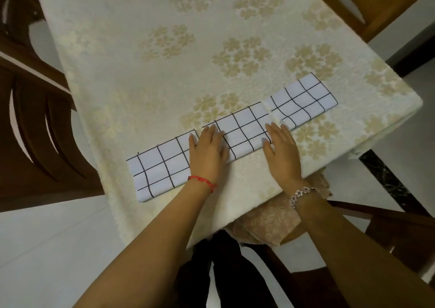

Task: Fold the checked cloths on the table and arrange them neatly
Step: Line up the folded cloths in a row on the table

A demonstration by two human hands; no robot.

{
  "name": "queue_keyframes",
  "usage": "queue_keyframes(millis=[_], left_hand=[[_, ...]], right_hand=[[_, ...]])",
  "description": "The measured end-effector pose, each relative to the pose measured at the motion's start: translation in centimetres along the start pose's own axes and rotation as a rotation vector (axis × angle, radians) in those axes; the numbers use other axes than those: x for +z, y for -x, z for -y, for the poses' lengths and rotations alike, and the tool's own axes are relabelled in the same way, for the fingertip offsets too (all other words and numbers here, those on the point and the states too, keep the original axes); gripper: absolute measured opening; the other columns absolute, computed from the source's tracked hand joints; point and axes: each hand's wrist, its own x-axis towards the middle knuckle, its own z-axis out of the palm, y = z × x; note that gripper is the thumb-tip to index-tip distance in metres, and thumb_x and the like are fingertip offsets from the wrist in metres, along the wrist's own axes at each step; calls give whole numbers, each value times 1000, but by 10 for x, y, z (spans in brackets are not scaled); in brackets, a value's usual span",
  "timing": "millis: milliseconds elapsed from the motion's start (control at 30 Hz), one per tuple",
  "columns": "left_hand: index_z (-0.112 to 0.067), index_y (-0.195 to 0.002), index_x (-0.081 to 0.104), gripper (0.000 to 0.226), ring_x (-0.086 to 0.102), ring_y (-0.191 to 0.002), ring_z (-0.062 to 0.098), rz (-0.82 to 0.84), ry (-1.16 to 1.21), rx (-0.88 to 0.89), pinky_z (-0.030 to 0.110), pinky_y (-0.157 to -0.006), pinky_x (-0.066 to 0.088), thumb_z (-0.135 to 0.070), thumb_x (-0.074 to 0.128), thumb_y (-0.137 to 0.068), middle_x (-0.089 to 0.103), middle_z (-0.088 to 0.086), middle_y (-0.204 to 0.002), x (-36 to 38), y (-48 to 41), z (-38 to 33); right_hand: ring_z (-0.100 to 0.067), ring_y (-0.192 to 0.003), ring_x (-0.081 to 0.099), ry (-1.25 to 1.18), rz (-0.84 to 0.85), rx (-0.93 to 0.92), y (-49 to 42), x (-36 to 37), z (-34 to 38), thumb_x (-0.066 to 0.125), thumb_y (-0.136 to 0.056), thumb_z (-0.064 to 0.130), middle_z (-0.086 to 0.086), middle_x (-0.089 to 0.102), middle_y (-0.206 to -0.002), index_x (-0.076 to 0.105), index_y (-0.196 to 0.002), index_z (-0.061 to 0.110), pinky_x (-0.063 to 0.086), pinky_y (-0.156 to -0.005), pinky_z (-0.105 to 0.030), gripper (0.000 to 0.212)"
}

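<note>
Three checked cloths lay folded in a row along the near edge of the table (141, 72), running on a slant from near left to far right. All were white with a black grid.

- Left cloth (160, 168): flat, a folded rectangle, closest to the person.
- Middle cloth (244, 131): flat, its ends just beside the other two, with narrow gaps showing.
- Right cloth (303, 100): flat, near the table's right corner, touched by no hand as far as could be seen.

Left hand (207, 152): released, fingers straight and spread, palm down. It pressed on the left end of the middle cloth and lay across the gap, its little finger over the edge of the left cloth. It grasped nothing. A red bracelet (202, 181) sat on that wrist.

Right hand (281, 152): also released and flat, fingers straight. Fingertips and thumb rested on the right end of the middle cloth, while the heel of the palm sat on the bare tablecloth. A silver bracelet (302, 193) sat on that wrist.

The tablecloth was cream with a pale gold flower pattern. A dark chair (35, 131) stood to the left and a lighter chair (367, 6) at the far right. A pinkish cushion (266, 225) showed under the table's near edge, between the forearms. The floor (47, 248) was pale.
</note>
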Motion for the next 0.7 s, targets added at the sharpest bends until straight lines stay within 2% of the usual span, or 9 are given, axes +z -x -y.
queue_keyframes(millis=[100,267,367,467,533,600,700], left_hand=[[-18,-143,34,45,11,-146,25,145,-149,-38,52,-115,-1,-25,37,-99,21,11,-155,7,-2,-1],[-21,-148,19,49,2,-146,28,213,-272,-53,55,-113,-8,-28,29,-101,8,13,-158,15,2,-5],[-19,-148,20,49,2,-146,30,195,-295,-55,56,-112,-10,-28,29,-101,8,15,-157,18,2,-7],[-15,-146,27,48,6,-146,32,177,-292,-48,55,-113,-9,-23,32,-99,15,19,-155,19,0,-7],[-11,-140,38,45,14,-144,35,160,-290,-39,56,-113,-5,-22,35,-96,24,21,-152,20,-3,-8],[-7,-132,48,50,26,-141,37,160,-314,-30,58,-112,0,-29,26,-93,35,23,-147,22,-6,-10],[-5,-128,52,59,36,-135,39,166,-344,-31,63,-108,7,-35,20,-89,43,24,-141,25,-8,-9]], right_hand=[[-19,-145,11,87,54,-63,-11,2,-6,41,-99,24,-2,30,-152,39,-141,15,8,-119,-36,43],[-20,-146,-1,333,194,-204,-17,8,-15,33,-101,29,-1,13,-157,22,-148,19,-3,-118,-41,49],[-17,-145,-10,419,240,-185,-17,9,-20,23,-102,33,2,3,-158,10,-149,20,-10,-116,-38,51],[-16,-145,-12,460,245,-175,-19,8,-23,20,-101,36,2,-1,-159,5,-150,20,-12,-116,-38,53],[-17,-145,-9,484,238,-211,-19,9,-22,19,-101,39,0,2,-159,7,-150,19,-10,-116,-40,54],[-18,-145,-6,494,243,-257,-18,11,-22,8,-96,45,-1,5,-158,10,-150,18,-9,-116,-41,59],[-16,-145,-5,504,264,-280,-19,13,-27,-2,-89,49,0,3,-158,8,-149,19,-11,-115,-39,68]])
